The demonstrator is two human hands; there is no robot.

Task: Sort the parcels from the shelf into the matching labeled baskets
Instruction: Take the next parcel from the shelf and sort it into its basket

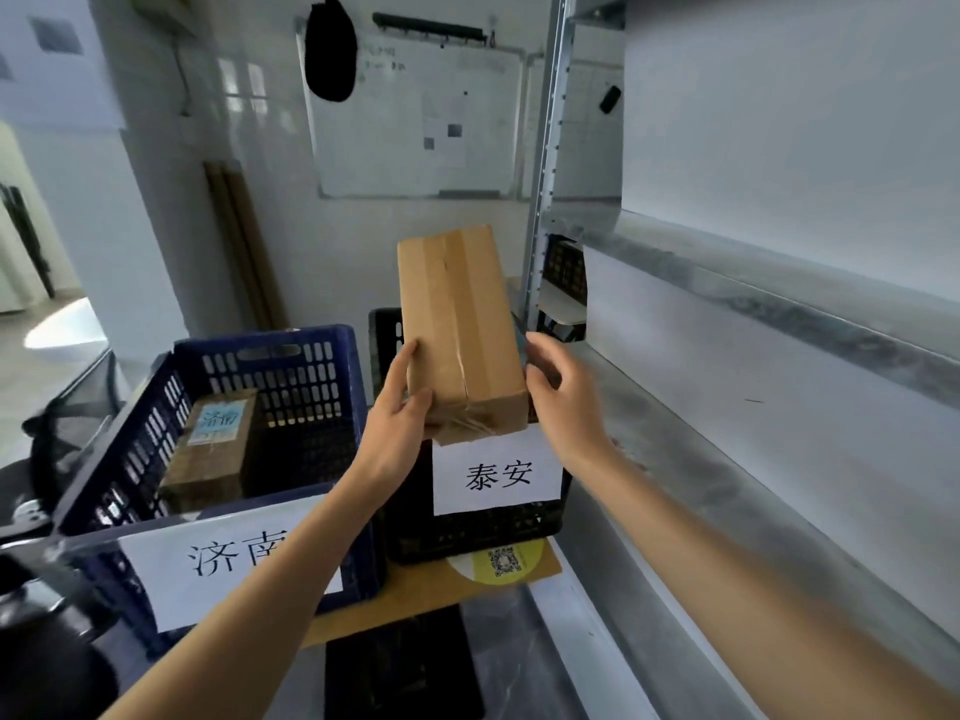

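Note:
My left hand (pixel 397 407) grips the near left corner of a taped brown cardboard parcel (pixel 460 330), holding it up over the black basket (pixel 483 532) that carries the paper label 泰安 (pixel 496 475). My right hand (pixel 563 392) hovers just right of the parcel with fingers loosely curled, apart from it or barely touching. To the left stands a blue basket (pixel 322 387) labelled 济南 (pixel 208 558), with one brown parcel (pixel 213 449) bearing a blue label inside. The label side of the held parcel is hidden.
A grey metal shelf (pixel 727 459) runs along the right, its visible levels bare. Both baskets sit on a brown board (pixel 415 589) over a dark stand. A whiteboard (pixel 415 122) hangs on the far wall. Dark chair parts sit at the lower left.

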